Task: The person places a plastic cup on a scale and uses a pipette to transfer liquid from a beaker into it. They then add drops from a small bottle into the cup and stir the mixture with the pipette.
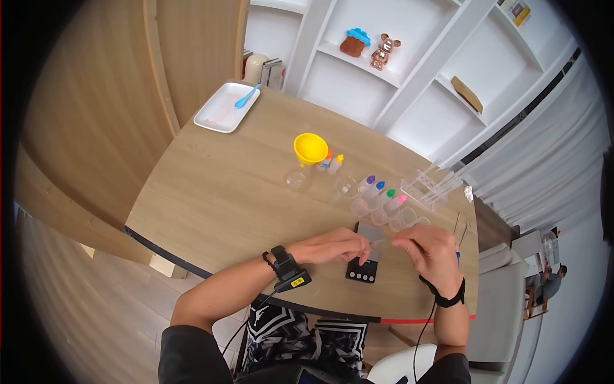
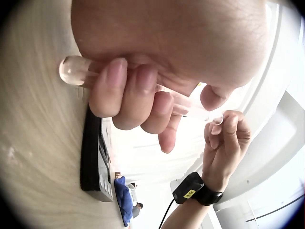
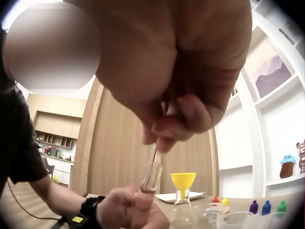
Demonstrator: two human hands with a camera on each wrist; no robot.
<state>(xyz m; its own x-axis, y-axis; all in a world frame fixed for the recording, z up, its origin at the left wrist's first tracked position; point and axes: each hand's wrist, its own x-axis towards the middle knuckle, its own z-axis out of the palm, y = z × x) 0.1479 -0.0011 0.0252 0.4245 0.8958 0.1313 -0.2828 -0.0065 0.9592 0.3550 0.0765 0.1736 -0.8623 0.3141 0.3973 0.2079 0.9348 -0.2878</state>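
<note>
My left hand curls its fingers round a clear test tube; in the left wrist view the tube's rounded bottom sticks out past the fingers. My right hand is to the right, its fingertips pinching a thin clear rod or dropper. The lower part of that thin piece is at the tube's mouth and seems to lie inside it; its exact type cannot be told. Beneath the left hand lies a black scale-like device with several round buttons, partly hidden by the fingers.
Small bottles with coloured caps and clear cups stand beyond the hands. A yellow funnel sits over a clear flask. There is a clear rack at the right and a white tray at the far left.
</note>
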